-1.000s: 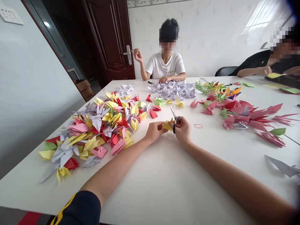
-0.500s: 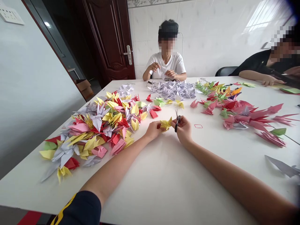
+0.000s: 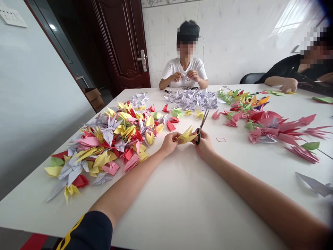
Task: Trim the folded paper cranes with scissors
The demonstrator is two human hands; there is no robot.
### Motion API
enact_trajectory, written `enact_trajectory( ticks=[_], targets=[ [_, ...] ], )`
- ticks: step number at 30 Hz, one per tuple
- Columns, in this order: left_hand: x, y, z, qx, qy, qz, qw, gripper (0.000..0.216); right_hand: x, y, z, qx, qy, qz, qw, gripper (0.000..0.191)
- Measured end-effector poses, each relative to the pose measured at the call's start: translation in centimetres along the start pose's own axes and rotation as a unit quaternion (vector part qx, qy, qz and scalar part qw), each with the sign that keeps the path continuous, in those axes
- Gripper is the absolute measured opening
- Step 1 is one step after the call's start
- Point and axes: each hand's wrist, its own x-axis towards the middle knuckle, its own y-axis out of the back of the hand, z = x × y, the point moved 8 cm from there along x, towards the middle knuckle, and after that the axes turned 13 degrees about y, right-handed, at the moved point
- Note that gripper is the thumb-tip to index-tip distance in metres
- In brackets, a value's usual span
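My left hand [image 3: 170,143] pinches a yellow folded paper piece [image 3: 186,136] by one end, just above the white table [image 3: 182,208]. My right hand [image 3: 204,145] grips black-handled scissors [image 3: 199,130] through their loops, beside the paper's other end. The long metal blades point up and to the right, away from the paper. A large heap of mixed origami [image 3: 119,139] in yellow, red, pink and lilac lies to the left of my hands. Scattered pink and red folded pieces [image 3: 267,125] lie to their right.
A lilac origami heap [image 3: 191,99] lies at the far side, where a person in a white shirt [image 3: 184,71] works with raised hands. Another person in black [image 3: 286,76] sits at the right. A small red rubber band [image 3: 221,140] lies near my right hand.
The scissor blades have swung from pointing up-left to up-right. The yellow piece has turned and shows more of its points. The person opposite has brought both hands together.
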Motion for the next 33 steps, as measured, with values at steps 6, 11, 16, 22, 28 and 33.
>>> enact_trajectory(
  ticks=[6, 11, 16, 22, 28, 33],
  targets=[
    [-1.0, 0.3, 1.1, 0.073, -0.045, 0.052, 0.995, 0.042, -0.1, -0.3, 0.3, 0.001, -0.019, -0.02, 1.0, 0.027],
    [-0.9, 0.2, 1.3, 0.051, -0.043, 0.025, 0.997, 0.039, -0.4, -0.7, 0.2, 0.0, -0.027, -0.039, 0.999, 0.025],
    [-1.0, 0.5, 1.9, 0.045, -0.029, 0.036, 0.998, 0.037, -0.6, -0.9, 0.7, 0.013, -0.06, -0.046, 0.997, 0.03],
    [-0.6, 0.8, 1.3, -0.004, -0.028, 0.034, 0.999, 0.035, -0.6, -0.7, 1.0, -0.025, -0.078, -0.043, 0.996, 0.032],
    [-0.5, 1.3, 1.3, -0.089, -0.026, 0.033, 0.995, 0.039, -0.4, -0.1, -2.0, -0.145, 0.057, -0.012, 0.988, 0.031],
    [-0.7, 1.3, 1.3, -0.101, -0.013, 0.028, 0.994, 0.038, -0.7, -1.7, -2.8, -0.129, 0.087, -0.074, 0.985, 0.037]
  ],
)
